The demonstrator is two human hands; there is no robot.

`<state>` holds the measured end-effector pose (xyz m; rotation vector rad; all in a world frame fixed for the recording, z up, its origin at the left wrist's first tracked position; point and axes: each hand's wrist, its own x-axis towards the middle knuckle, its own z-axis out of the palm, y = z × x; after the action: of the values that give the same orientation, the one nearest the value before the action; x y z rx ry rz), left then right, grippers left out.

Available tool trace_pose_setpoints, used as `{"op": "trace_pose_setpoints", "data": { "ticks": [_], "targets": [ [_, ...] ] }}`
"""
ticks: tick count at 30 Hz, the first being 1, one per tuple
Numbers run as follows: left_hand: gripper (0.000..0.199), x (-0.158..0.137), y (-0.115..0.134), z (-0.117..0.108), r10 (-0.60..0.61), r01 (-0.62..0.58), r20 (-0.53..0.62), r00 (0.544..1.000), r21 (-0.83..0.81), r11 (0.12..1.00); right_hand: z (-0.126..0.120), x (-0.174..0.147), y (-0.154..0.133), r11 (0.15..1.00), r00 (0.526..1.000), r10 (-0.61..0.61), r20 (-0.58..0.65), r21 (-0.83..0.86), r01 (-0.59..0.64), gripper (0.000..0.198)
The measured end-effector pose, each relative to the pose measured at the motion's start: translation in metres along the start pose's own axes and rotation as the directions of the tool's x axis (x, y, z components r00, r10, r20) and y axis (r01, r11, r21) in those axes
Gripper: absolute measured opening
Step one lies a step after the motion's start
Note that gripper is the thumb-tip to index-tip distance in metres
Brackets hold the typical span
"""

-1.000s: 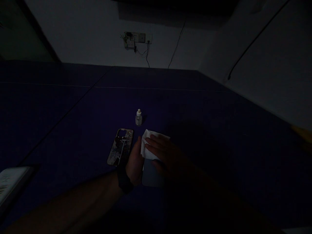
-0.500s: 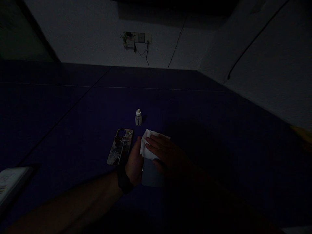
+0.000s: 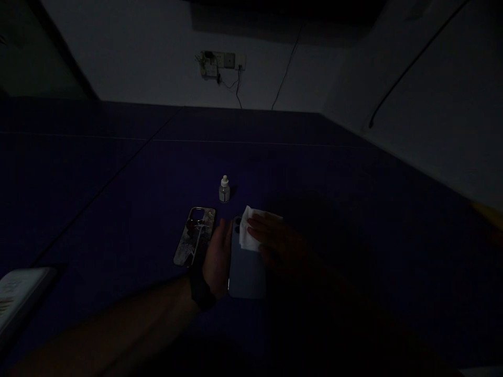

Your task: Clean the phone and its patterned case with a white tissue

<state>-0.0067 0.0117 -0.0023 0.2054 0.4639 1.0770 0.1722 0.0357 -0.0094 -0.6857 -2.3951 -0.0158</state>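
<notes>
A blue-grey smartphone (image 3: 247, 275) lies back up, its camera lenses showing at the upper left corner. My left hand (image 3: 217, 256), with a dark band at the wrist, grips the phone along its left edge; the fingers beneath are hidden. Pressed over the upper right of the phone's back is a white wipe (image 3: 247, 241), held under the fingers of my right hand (image 3: 275, 235), which is dim in shadow. To the left of my left hand rests a patterned phone case (image 3: 192, 243). Beyond it stands a small dropper bottle (image 3: 224, 193) with a white cap.
A dark blue-purple table (image 3: 188, 162) stretches to the wall. At the left edge sits a white box-like packet (image 3: 23, 293). Sockets with plugs and cords (image 3: 223, 60) are on the far wall. Something yellow (image 3: 487, 214) shows at the right edge.
My right hand and the wipe have slid to the right across the phone, uncovering its camera lenses and more of its back. My left hand stays at the phone's left edge.
</notes>
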Motion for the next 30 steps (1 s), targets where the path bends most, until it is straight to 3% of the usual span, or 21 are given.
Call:
{"op": "trace_pose_setpoints", "data": {
  "ticks": [4,9,15,18,23,30],
  "targets": [
    [0.053,0.001,0.002,-0.002,-0.022,0.022,0.0,1.0,-0.001,1.0,-0.004,-0.001,0.003,1.0,0.999,0.001,-0.043,-0.009,-0.001,0.033],
    [0.053,0.001,0.002,-0.003,-0.021,0.021,-0.004,1.0,-0.019,1.0,-0.001,0.001,0.0,0.999,0.999,0.023,-0.026,-0.029,-0.024,0.04],
    [0.052,0.002,0.002,-0.005,-0.033,0.033,0.001,0.999,-0.027,0.999,0.0,0.0,-0.001,0.998,0.998,0.049,-0.048,-0.027,-0.05,0.035],
    [0.053,0.0,0.001,-0.004,-0.041,0.041,0.012,0.999,-0.008,0.999,0.003,0.0,0.0,0.996,0.997,0.067,-0.036,-0.061,-0.069,0.044],
    [0.053,0.0,0.0,-0.007,-0.055,0.054,0.027,0.998,0.019,0.998,0.009,0.006,-0.01,0.998,0.998,0.034,0.045,-0.048,-0.032,0.06],
    [0.057,0.003,0.001,-0.015,-0.09,0.09,0.015,0.996,-0.017,0.996,0.004,0.007,-0.009,0.998,0.997,-0.058,0.058,-0.002,0.058,0.044]
  ]
}}
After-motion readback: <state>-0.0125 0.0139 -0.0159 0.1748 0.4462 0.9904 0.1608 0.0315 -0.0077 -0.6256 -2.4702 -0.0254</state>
